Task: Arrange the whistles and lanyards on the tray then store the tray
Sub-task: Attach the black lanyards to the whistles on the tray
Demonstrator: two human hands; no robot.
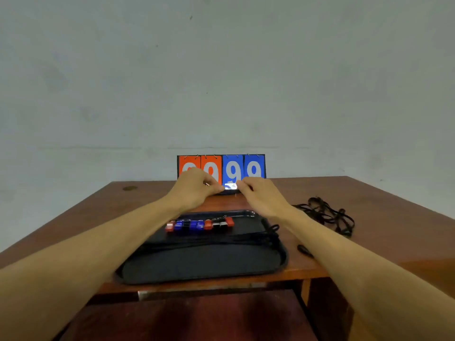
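Tray part-filled, loose lanyards still off it, both hands up at the scoreboard

The tray [202,267] sat at the near edge of the table [369,205] with a row of red, blue and black whistles [199,224] along its far side and some lanyards [221,238] laid across it. A tangle of loose lanyards [325,212] still lay to its right, so arranging looked unfinished to me and storing not begun. My left hand [197,188] and right hand [261,195] met at a small pale piece [231,186] below the scoreboard [253,166], fingers curled. I could not tell whether either gripped it.
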